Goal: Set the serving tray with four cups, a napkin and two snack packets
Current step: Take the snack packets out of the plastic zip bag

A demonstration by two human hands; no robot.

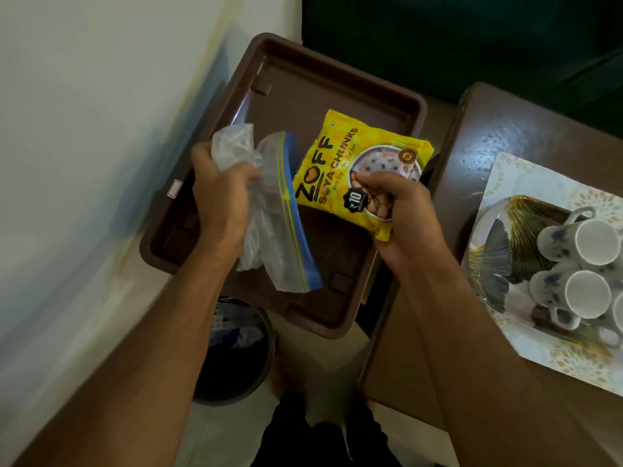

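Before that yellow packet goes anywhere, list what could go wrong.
1. The right hand pinches the yellow packet by one lower corner only; it may slip.
2. The cups crowd the serving tray, leaving little room; setting packets there could knock one.
3. The left hand is occupied by the plastic bag.

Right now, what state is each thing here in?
Yellow snack packet: sealed, gripped by right hand.
Clear zip bag: crumpled, gripped by left hand.
Brown tray: holds nothing visible.
Cups: lying on their sides on the patterned tray.
Napkin: spread flat under that tray.
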